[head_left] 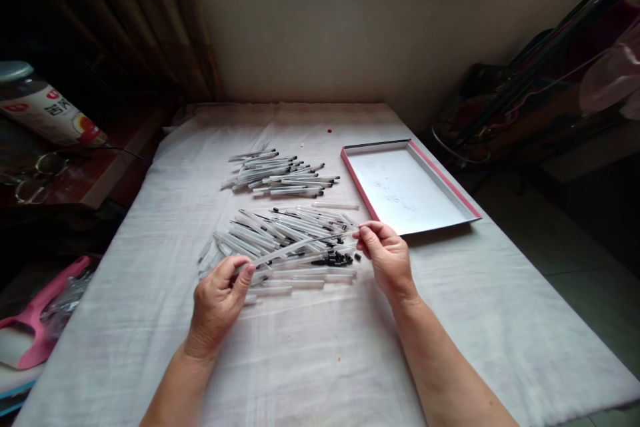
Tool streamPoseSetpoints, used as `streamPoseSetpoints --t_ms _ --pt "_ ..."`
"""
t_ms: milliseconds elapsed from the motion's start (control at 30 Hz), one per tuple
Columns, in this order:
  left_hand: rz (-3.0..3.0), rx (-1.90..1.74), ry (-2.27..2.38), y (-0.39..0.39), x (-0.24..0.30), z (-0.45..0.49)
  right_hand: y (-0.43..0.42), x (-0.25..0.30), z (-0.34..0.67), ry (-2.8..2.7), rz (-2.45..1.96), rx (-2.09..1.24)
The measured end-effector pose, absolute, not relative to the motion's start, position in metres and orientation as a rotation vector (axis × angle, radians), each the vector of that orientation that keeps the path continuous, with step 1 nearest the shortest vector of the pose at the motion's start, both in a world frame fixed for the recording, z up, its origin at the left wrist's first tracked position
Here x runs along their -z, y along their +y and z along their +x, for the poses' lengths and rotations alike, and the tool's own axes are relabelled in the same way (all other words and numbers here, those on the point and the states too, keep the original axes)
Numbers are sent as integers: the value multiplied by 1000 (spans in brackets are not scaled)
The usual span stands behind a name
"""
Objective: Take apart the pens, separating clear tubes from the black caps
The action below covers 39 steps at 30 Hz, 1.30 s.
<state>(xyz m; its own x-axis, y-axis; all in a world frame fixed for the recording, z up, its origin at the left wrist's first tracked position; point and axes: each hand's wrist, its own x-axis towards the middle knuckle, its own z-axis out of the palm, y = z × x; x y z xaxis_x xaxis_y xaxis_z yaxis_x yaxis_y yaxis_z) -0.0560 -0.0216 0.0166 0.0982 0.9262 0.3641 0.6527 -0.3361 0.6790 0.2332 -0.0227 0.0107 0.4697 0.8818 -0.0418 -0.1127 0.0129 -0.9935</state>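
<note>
My left hand (220, 300) is closed around the near end of a translucent white pen barrel (283, 252), which slants up to the right. My right hand (387, 257) pinches the far end of a thin pen refill (335, 236). The refill lines up with the barrel's right end; whether its tip is inside I cannot tell. Beneath both hands lies a loose pile of pen barrels and dark-tipped refills (257, 230). Small black pen caps or plugs (340, 259) are heaped at its right side. Behind it is a second pile of black-ended pens (280, 175).
A shallow pink-edged box lid (413, 187) with a white inside lies at the right of the cloth-covered table (450, 327). A tiny red bit (329, 131) lies at the back. On the left stand a labelled jar (50, 110), glasses (37, 180) and a pink-handled object (37, 320).
</note>
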Motion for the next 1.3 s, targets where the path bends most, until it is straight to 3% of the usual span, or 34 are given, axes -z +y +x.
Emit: streamPoseSetpoints --t_ms 167,533,800,967,1167,1300 --pt "1909 -1192 1763 -21 -16 -65 -19 -5 241 -742 -1400 -772" --pt "2092 -1177 1513 -26 -12 -48 -29 -6 224 -1432 -1687 -360" --pt "2200 -1144 1328 -37 -6 -32 -36 -23 204 -1428 -1391 -973" --pt "2245 -1110 1289 -38 -2 -28 -35 -24 197 -1311 -1383 -1149" --pt "2228 -944 1259 -31 -12 -41 -38 -23 202 -1383 -1305 -1156" --pt "1853 -952 1319 -24 -25 -63 -36 -25 225 -1231 -1263 -941"
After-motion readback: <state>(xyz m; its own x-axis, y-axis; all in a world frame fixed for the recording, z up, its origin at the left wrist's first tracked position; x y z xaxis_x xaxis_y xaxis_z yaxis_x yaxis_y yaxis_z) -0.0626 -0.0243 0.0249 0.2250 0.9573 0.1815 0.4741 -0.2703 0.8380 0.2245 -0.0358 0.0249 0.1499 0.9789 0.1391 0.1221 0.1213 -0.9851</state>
